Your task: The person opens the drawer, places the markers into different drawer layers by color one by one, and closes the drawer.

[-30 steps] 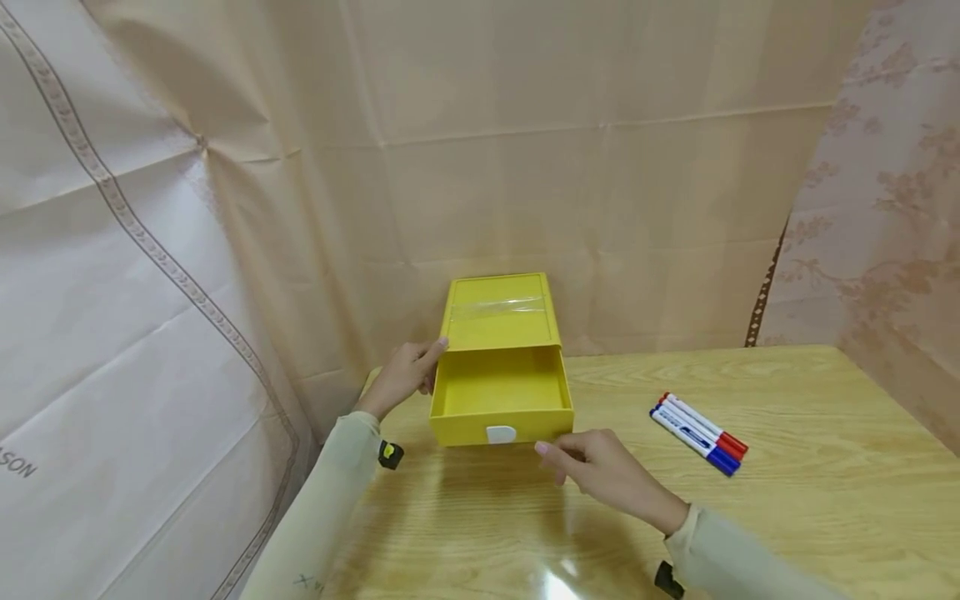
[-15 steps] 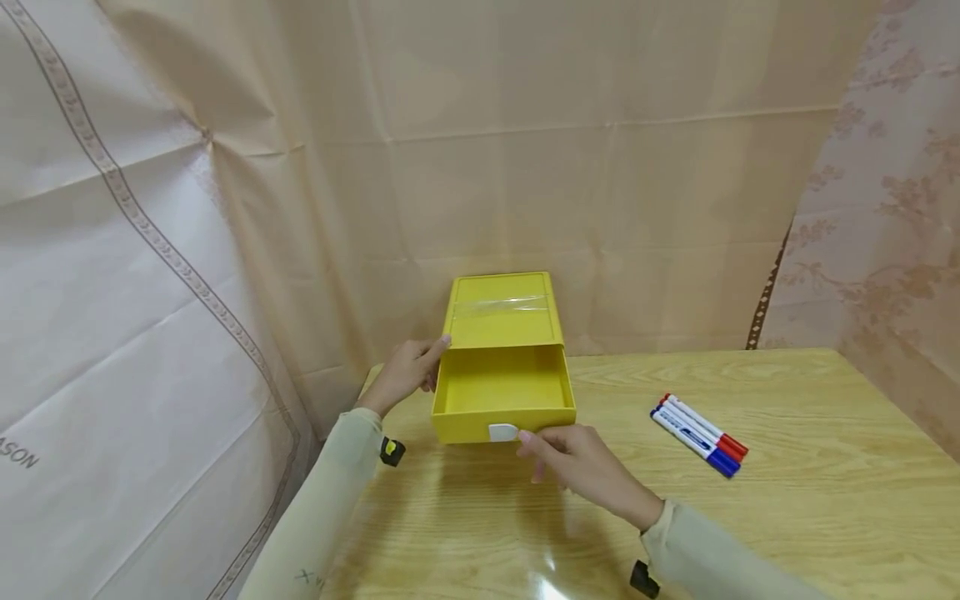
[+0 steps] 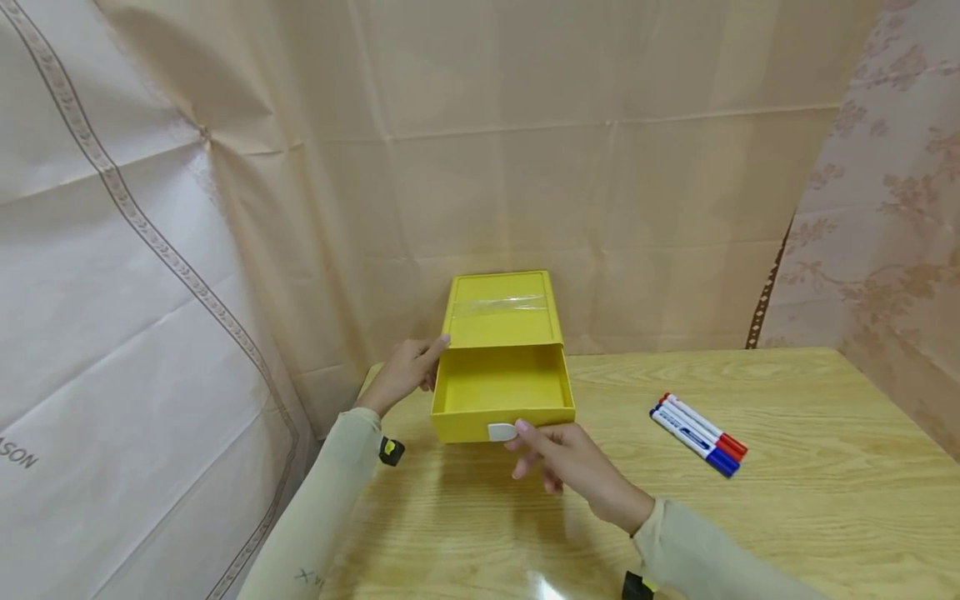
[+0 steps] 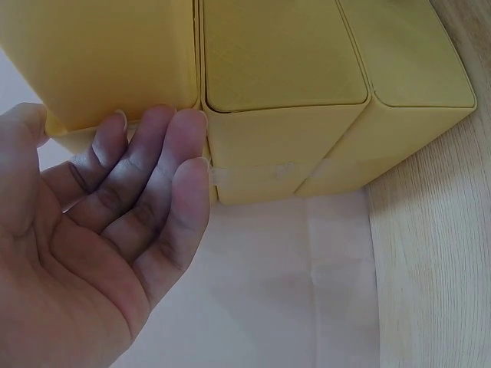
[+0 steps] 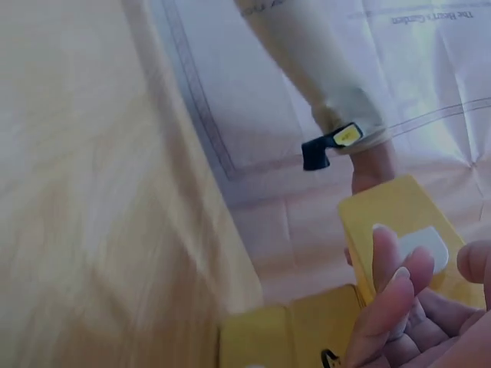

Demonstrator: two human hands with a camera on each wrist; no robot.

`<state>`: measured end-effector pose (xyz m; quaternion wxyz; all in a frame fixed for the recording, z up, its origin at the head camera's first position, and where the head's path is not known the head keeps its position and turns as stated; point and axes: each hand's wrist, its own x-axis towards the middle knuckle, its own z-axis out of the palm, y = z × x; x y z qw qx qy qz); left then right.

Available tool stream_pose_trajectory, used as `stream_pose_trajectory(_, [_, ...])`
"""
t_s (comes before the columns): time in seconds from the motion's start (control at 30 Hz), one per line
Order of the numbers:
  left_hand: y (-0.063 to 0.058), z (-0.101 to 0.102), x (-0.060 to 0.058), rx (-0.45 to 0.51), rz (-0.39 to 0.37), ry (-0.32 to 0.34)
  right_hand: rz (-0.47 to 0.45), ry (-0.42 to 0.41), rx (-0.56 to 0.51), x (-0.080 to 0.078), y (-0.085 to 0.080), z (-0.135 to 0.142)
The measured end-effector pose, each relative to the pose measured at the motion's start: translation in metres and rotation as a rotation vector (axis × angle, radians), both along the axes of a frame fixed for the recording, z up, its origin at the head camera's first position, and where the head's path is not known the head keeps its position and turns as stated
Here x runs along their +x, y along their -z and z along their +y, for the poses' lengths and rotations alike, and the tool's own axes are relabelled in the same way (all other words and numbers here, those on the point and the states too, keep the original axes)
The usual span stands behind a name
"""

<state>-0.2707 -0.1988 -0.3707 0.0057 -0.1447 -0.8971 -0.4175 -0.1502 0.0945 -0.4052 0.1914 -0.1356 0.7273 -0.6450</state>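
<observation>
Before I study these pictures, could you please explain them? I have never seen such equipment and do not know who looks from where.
There is no robot: these are a person's bare hands. The wide picture comes from a camera worn on the head; the two smaller ones come from a camera on each wrist. On the table stands a stack of yellow boxes, its top drawer pulled out; to the right lie markers with red and blue caps. The left hand rests against the top box, thumb at its upper edge. The right hand is at the drawer's white handle, thumb and fingers apart; nothing is plainly held.
</observation>
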Motion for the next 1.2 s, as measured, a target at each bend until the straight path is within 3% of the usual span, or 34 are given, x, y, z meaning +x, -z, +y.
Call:
stream_pose_trajectory(0.13, [0.000,0.000,0.000,-0.003,-0.004,-0.004,-0.067,-0.015,-0.051,-0.001,0.001,-0.001])
stream_pose_trajectory(0.4, [0.000,0.001,0.002,0.009,-0.015,-0.003,-0.119,-0.012,-0.075,-0.002,0.004,-0.003])
stream_pose_trajectory(1.2, [-0.002,-0.001,0.001,0.001,0.008,0.008,-0.167,0.066,-0.116,-0.001,0.003,-0.013])
